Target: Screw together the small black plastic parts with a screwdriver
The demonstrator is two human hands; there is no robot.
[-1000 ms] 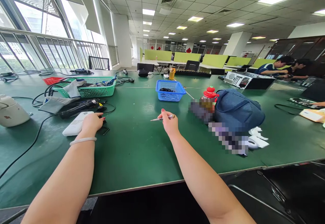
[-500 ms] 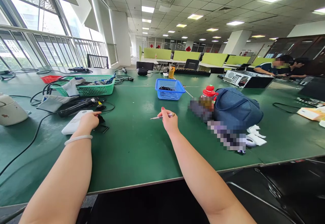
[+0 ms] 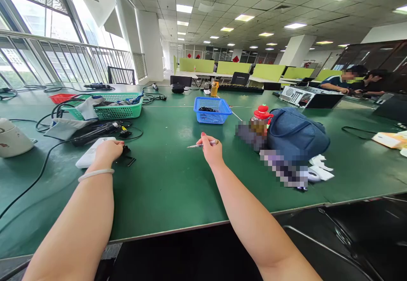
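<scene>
Between the fingers and thumb of my right hand (image 3: pixel 212 148) is a slim screwdriver (image 3: pixel 194 145), held above the tabletop with its thin metal tip to the left. My left hand (image 3: pixel 110 150) lies over a white box-shaped device (image 3: pixel 86 155), its fingers curled and pressed together at the right side. Whatever sits in those fingertips is too small or hidden to make out. Just right of them, small black parts (image 3: pixel 127 158) lie on the green table (image 3: pixel 165 187).
A blue basket (image 3: pixel 212 119) with black pieces stands ahead. At left are a green basket (image 3: pixel 124 111), cables and a white appliance (image 3: pixel 12 139). At right sit a red-lidded bottle (image 3: pixel 262 112), a blue bag (image 3: pixel 299 139) and a computer case (image 3: pixel 321 98). Two people work at far right.
My left fingers have drawn together beside the black parts, with the index finger less extended. My right hand and the screwdriver stay almost where they were. The view has shifted slightly.
</scene>
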